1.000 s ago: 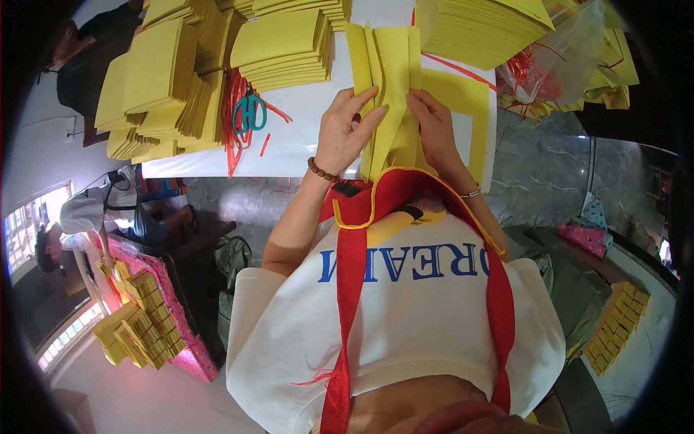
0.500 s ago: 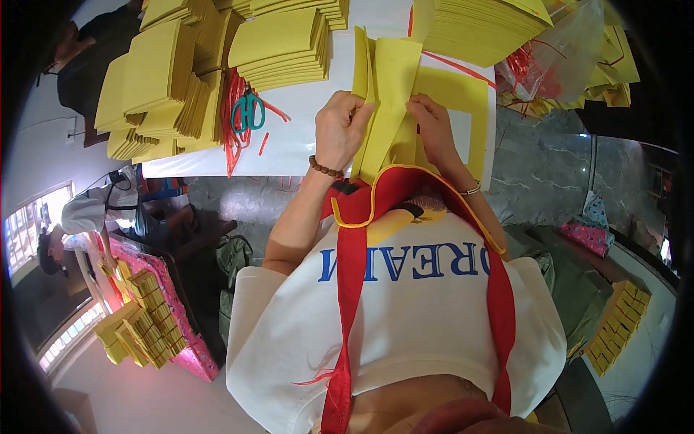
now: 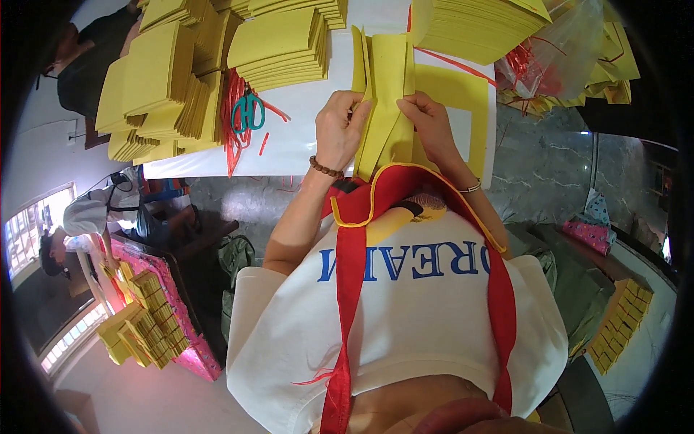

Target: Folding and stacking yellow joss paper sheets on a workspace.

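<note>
A yellow paper sheet (image 3: 387, 69) stands partly folded in front of my chest at the table, its long sides turned inward. My left hand (image 3: 341, 126), with a brown bead bracelet at the wrist, is closed on its left edge, thumb on the inner side. On the other edge, my right hand (image 3: 428, 124) pinches the right flap between thumb and fingers. The sheet's lower end is partly covered by my red apron (image 3: 354, 210). To the right of the sheet lies flat yellow paper (image 3: 470, 90) with a pale rectangle on it.
Stacks of folded yellow paper (image 3: 278, 50) fill the table's left side. Teal-handled scissors (image 3: 248, 112) lie among red strips (image 3: 233, 148). A tall yellow stack (image 3: 473, 32) stands at the back right, beside a clear plastic bag (image 3: 571, 58). Another person (image 3: 101, 210) works at the far left.
My right hand has shifted slightly left, bringing the sheet's right flap inward and more upright. The left hand stays nearly in place.
</note>
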Demonstrator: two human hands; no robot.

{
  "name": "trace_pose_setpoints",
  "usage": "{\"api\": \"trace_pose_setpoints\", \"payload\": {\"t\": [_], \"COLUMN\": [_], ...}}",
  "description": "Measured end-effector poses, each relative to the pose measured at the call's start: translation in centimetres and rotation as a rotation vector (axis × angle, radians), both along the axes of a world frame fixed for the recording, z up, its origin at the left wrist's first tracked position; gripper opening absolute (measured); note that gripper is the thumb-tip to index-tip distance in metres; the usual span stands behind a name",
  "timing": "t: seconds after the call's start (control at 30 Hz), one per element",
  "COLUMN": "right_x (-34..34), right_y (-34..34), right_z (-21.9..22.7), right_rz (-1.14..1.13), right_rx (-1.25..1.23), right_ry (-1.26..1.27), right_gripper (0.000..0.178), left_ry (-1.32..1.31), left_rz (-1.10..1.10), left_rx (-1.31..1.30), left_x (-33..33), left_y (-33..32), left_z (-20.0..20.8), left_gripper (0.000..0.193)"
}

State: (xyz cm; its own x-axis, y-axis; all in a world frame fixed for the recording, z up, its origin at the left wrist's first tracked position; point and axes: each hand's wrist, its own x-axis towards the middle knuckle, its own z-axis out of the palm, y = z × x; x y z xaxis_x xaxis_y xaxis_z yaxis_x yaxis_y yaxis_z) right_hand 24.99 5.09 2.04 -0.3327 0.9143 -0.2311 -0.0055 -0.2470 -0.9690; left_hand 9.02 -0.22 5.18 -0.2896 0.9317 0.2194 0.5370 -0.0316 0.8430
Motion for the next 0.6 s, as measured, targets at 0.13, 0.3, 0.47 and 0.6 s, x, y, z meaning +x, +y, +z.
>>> {"api": "trace_pose_setpoints", "payload": {"t": [0.13, 0.3, 0.47, 0.6], "right_x": [0.1, -0.2, -0.4, -0.4], "right_y": [0.0, -0.1, -0.1, -0.2], "right_z": [0.1, -0.2, -0.4, -1.1], "right_rz": [0.029, 0.029, 0.009, 0.004], "right_rx": [-0.019, -0.087, -0.11, -0.088], "right_ry": [-0.005, 0.118, 0.108, 0.113], "right_gripper": [0.02, 0.024, 0.027, 0.027], "left_ry": [0.02, -0.009, -0.076, -0.088], "left_rz": [-0.012, -0.006, 0.024, 0.014], "left_rx": [0.027, 0.018, -0.064, -0.067], "left_x": [-0.2, -0.3, -0.2, -0.2], "left_y": [0.0, -0.1, 0.1, 0.0], "left_z": [-0.4, -1.2, -1.6, -1.7], "left_gripper": [0.015, 0.016, 0.02, 0.021]}}
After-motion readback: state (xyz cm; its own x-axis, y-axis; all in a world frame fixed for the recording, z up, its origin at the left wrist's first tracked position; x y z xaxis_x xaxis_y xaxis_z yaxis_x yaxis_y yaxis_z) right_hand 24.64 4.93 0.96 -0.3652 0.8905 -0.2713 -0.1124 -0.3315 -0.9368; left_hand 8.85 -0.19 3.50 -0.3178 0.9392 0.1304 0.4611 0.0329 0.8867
